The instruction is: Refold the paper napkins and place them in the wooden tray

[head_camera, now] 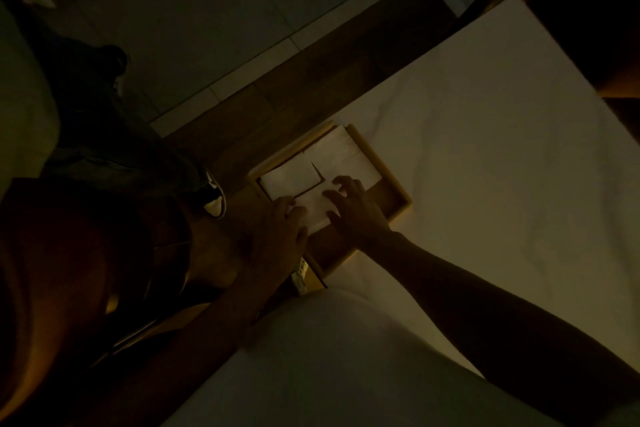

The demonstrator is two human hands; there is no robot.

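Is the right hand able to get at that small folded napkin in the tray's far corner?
Probably yes. The right hand already rests fingers-spread on the napkins inside the wooden tray, and the small folded napkin lies uncovered just beyond its fingertips. The left hand sits beside, not across.

White sheet (485, 149), tiled floor (207, 10), perhaps a shoe (214, 198).

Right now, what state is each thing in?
Wooden tray: on the white cloth, partly filled.
Napkins: folded, lying flat inside the tray.
Front napkin: under both hands.
Left hand: pressing flat, open.
Right hand: fingers spread, open.
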